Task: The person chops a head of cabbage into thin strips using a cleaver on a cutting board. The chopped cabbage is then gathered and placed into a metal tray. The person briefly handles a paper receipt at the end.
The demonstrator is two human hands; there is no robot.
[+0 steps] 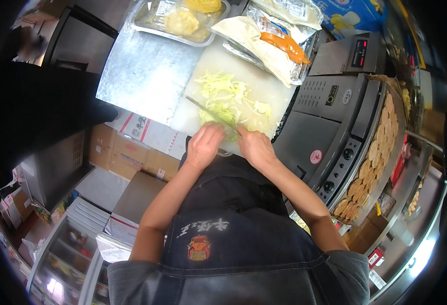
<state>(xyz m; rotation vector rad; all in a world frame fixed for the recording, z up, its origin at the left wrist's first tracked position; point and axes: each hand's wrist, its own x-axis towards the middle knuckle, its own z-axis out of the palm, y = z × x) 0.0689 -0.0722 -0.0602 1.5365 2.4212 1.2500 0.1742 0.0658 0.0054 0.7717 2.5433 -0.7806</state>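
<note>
A white cutting board (216, 65) lies at the front of a metal worktop, with shredded lettuce (231, 87) strewn over its middle. My right hand (257, 149) grips the handle of a kitchen knife (208, 110), whose blade slants up and left across the board. My left hand (207, 142) is at the board's near edge, fingers curled against uncut lettuce (208, 118) on the left side of the blade. The handle is mostly covered by my right hand. Part of the lettuce under my left fingers is hidden.
Beyond the board sit a metal tray of food (179, 23) and a pile of plastic packets (284, 42). To the right stands a steel cooking appliance (315, 103) beside rows of round flat breads (372, 164). Cardboard boxes (128, 152) are below left. A dark-clothed person (48, 95) stands left.
</note>
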